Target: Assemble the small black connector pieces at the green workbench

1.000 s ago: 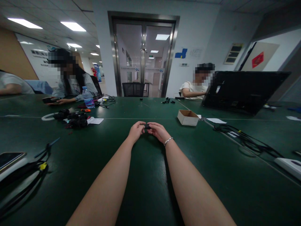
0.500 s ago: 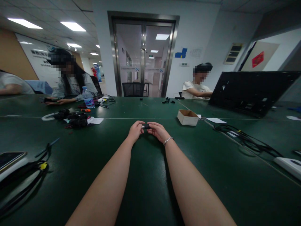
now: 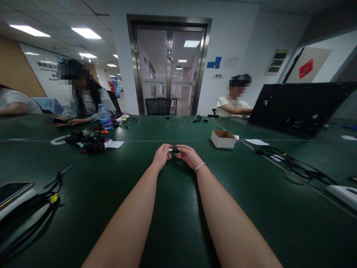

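Observation:
Both my arms reach forward over the green table [image 3: 178, 208]. Between my fingertips is a small rod-like object [image 3: 174, 150], silvery at its left end and black at its right; its exact kind is too small to make out. My left hand [image 3: 162, 156] pinches the silvery end. Closed around the black end is my right hand [image 3: 188, 155], with a silver bracelet [image 3: 200, 166] at that wrist. The fingers hide part of the object. An open cardboard box [image 3: 223, 139] stands to the right of my right hand.
Black cable bundles lie at left [image 3: 47, 212] and right [image 3: 295, 167]. A phone [image 3: 13, 191], a water bottle [image 3: 105, 117] and a black tangled item [image 3: 92, 142] are on the left. A large monitor [image 3: 301, 109] stands at right. People sit across the table.
The view has shifted very slightly. My hands keep the same hold on the small silver-and-black object, with no clear movement.

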Motion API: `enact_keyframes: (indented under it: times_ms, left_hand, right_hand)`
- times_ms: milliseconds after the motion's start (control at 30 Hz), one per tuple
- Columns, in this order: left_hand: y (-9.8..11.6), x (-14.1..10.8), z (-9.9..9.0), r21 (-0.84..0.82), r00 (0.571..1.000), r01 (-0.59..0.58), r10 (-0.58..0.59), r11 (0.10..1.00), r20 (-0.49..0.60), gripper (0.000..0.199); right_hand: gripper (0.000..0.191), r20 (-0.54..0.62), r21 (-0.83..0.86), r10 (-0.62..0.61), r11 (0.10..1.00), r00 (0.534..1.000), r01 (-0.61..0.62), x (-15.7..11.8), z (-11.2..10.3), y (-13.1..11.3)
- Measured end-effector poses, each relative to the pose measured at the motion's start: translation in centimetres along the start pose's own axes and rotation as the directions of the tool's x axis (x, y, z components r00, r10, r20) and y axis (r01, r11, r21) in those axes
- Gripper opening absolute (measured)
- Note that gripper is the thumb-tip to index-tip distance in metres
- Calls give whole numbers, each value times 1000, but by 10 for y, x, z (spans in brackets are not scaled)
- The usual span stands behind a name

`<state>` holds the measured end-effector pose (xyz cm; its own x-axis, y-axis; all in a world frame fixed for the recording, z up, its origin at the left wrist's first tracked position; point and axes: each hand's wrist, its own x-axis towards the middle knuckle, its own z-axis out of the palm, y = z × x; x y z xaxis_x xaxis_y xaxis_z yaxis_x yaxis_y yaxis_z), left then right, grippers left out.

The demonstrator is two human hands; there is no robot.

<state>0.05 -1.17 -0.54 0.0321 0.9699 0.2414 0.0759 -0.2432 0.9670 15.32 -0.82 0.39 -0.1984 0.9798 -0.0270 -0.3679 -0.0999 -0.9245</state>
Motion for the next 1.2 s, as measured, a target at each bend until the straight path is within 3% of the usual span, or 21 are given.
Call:
enact_keyframes:
  times_ms: [267,567,667,767,867,933,1100,1200]
  left_hand:
    - [-2,1,0,11,1000,-16,16,1000,-10,22]
    - [-8,3,-2,93,999,-30,29,995,18,41]
    - [-8,4,-5,91,999,-34,36,995,-26,42]
    - [-8,4,-7,113,997,-30,38,993,-67,41]
    - [-10,2,-6,189,999,-31,37,981,-27,39]
    - [-11,-1,-4,230,999,-37,36,973,9,39]
    - [-6,-14,5,216,999,3,-13,976,43,38]
    - [1,-27,4,159,989,15,-38,987,142,36]
  right_hand:
    - [15,0,15,0,1000,1000,0,1,0,0]
    - [18,50,-45,-27,999,998,29,0,-4,2]
    - [27,104,-189,-107,974,989,126,5,-4,8]
    - [28,135,-430,-145,883,980,190,12,-2,15]
    - [25,102,-639,-202,737,974,220,12,3,20]
    - [28,74,-672,-261,700,963,241,6,7,22]
    - [53,80,-483,-168,856,983,186,-17,16,18]
    - [46,125,-445,-115,881,985,160,-33,16,14]
